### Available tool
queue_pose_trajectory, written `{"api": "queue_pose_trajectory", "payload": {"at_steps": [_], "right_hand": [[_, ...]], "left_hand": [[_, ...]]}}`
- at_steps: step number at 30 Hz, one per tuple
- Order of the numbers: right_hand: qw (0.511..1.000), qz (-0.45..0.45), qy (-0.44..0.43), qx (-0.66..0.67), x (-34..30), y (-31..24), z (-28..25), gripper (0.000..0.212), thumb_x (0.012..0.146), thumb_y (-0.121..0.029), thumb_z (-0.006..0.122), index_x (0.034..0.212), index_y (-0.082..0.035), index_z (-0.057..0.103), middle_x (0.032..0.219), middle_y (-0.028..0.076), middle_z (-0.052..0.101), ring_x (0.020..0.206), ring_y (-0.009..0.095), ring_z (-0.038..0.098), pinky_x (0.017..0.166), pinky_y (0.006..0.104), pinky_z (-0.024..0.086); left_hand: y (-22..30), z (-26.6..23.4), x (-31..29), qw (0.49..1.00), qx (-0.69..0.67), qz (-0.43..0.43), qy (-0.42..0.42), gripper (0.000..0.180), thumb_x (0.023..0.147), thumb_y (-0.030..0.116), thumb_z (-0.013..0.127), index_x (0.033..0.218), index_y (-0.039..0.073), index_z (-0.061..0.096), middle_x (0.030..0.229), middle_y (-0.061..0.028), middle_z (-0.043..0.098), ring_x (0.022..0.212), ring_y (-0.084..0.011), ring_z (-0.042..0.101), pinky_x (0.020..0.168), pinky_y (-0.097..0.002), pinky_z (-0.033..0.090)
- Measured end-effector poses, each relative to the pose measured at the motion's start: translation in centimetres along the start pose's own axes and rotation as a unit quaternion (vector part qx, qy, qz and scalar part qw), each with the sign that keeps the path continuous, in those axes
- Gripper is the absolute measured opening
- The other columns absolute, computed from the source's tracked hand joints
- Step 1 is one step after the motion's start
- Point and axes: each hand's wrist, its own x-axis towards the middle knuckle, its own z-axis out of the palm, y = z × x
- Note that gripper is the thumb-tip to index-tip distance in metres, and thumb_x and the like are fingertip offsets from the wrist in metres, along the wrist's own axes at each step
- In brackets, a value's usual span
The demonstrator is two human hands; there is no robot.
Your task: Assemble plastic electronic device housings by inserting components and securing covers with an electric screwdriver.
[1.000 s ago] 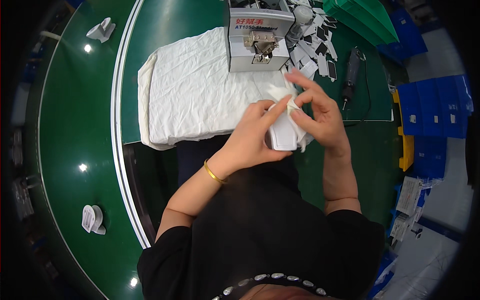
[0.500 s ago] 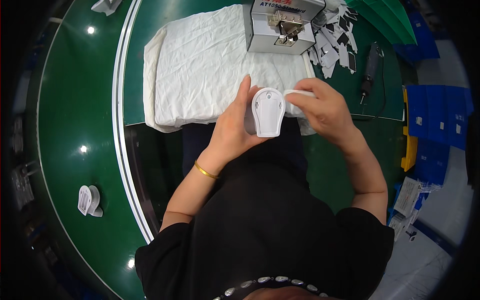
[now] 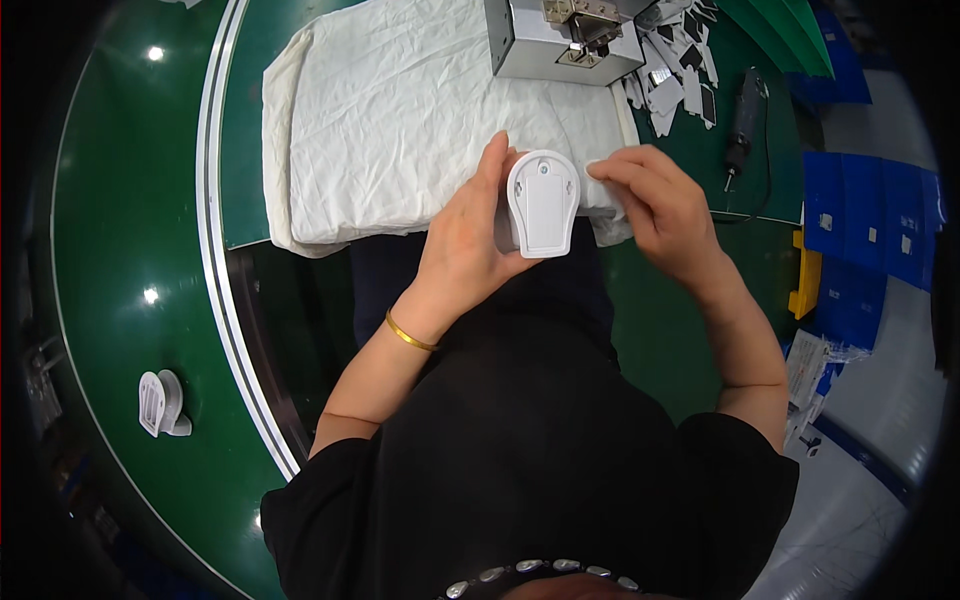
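My left hand (image 3: 462, 238) is wrapped round a white plastic housing (image 3: 545, 205), held upright above my lap. The housing is rounded and wide at the top and narrower below, with a rectangular panel in its face and a small screw near the top. Just to its right, apart from it, my right hand (image 3: 665, 205) is closed, with thumb and fingertips together. Whatever those fingertips hold, if anything, I cannot make out. A thin gold bangle circles my left wrist.
A white cloth pad (image 3: 380, 130) covers much of the green bench. On it stands a metal machine (image 3: 565, 45). Several white and black pieces (image 3: 680, 75) lie to its right, beside an electric screwdriver (image 3: 742, 125). Another white housing (image 3: 163, 403) sits far left; blue bins (image 3: 865, 210) stand right.
My right hand has moved slightly right and up, away from the housing. The white piece seen in its fingers before no longer shows. The whole view has shifted a little.
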Motion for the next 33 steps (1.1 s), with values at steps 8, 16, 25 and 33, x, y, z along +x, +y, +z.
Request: {"api": "queue_pose_trajectory", "payload": {"at_steps": [8, 16, 25, 33], "right_hand": [[0.993, -0.114, -0.029, -0.008, -2.5, -2.4, 2.8, 0.03, 0.075, 0.009, 0.067, 0.104, -0.002, 0.068, 0.093, 0.011, 0.063, 0.082, 0.027, 0.064, 0.067, 0.0334, 0.053], [0.981, -0.188, -0.045, -0.023, -1.7, -1.9, 2.5, 0.033, 0.071, 0.006, 0.066, 0.104, 0.0, 0.067, 0.095, 0.012, 0.063, 0.08, 0.028, 0.063, 0.068, 0.036, 0.054], [0.966, -0.256, -0.037, -0.026, -2.2, -0.2, 0.8, 0.031, 0.072, 0.003, 0.069, 0.103, 0.001, 0.067, 0.093, 0.011, 0.063, 0.079, 0.028, 0.064, 0.065, 0.0358, 0.053], [0.993, -0.059, -0.012, 0.106, -1.8, -0.8, 2.4, 0.027, 0.076, 0.008, 0.069, 0.1, -0.004, 0.069, 0.093, 0.01, 0.062, 0.077, 0.025, 0.063, 0.065, 0.0321, 0.051]], "left_hand": [[0.0, 0.1, 0.0, 1.0, 0.023, 0.013, 0.001, 0.107, 0.063, 0.014, 0.089, 0.148, -0.005, 0.027, 0.128, -0.018, 0.061, 0.112, -0.034, 0.062, 0.093, -0.0392, 0.052], [0.4, -0.2, 0.3, 0.999, 0.047, 0.017, 0.007, 0.1, 0.065, 0.016, 0.089, 0.145, -0.006, 0.033, 0.127, -0.0176, 0.061, 0.111, -0.0341, 0.062, 0.091, -0.0389, 0.053], [0.5, -0.1, 0.4, 0.998, 0.053, 0.01, 0.021, 0.098, 0.064, 0.015, 0.088, 0.144, -0.006, 0.035, 0.124, -0.0199, 0.061, 0.108, -0.0345, 0.063, 0.089, -0.0391, 0.054], [0.4, -0.1, 0.5, 0.999, 0.05, -0.002, 0.02, 0.101, 0.062, 0.014, 0.089, 0.144, -0.007, 0.035, 0.124, -0.0209, 0.06, 0.109, -0.0347, 0.062, 0.089, -0.0379, 0.053]]}}
